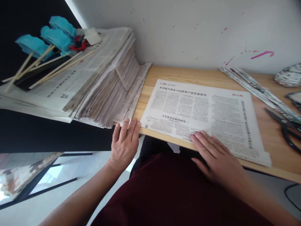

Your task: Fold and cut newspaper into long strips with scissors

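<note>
A newspaper sheet (202, 116) lies flat on the wooden table (274, 135), close to its front edge. My right hand (213, 152) rests on the sheet's near edge, fingers stretched out. At the table's front edge, left of the sheet, lies my left hand (125, 139), with its fingers extended and nothing in it. Its fingertips are beside the sheet's near left corner and by the end of a narrow folded newspaper strip (134, 95). That strip runs along the foot of a tall newspaper stack (115, 81).
Blue crumpled paper pieces (56, 36), thin wooden sticks (47, 67) and a red and black object (79, 43) lie on the stack. At the right are black-handled scissors (285, 124), several rolled newspaper strips (261, 91) and a woven paper bundle (289, 75). A wall (188, 37) stands behind.
</note>
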The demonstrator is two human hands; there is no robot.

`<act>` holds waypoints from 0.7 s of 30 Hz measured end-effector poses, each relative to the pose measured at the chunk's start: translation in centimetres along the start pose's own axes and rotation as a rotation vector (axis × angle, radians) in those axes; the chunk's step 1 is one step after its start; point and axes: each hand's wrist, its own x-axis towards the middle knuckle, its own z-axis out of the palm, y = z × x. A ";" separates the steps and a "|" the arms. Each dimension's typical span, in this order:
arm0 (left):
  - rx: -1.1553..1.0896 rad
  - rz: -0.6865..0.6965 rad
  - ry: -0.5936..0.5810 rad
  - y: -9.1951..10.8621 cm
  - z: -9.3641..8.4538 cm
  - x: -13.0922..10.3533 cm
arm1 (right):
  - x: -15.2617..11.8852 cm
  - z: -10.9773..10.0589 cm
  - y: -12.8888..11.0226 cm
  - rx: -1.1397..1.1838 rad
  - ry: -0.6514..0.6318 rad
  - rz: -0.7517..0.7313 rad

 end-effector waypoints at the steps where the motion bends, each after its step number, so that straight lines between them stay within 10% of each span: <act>1: -0.013 -0.033 -0.010 0.1 -0.2 -0.1 | 0.0 0.0 0.0 0.003 0.000 0.000; 6: -0.143 -0.068 0.004 2.0 -1.1 0.5 | 0.1 0.0 -0.2 0.010 -0.017 0.022; 14: -0.268 0.536 0.022 9.1 0.0 4.5 | 0.1 0.1 0.0 0.011 0.053 0.000; 21: -0.115 0.298 -0.016 5.8 -0.4 3.0 | 0.0 0.5 0.4 -0.010 0.076 -0.033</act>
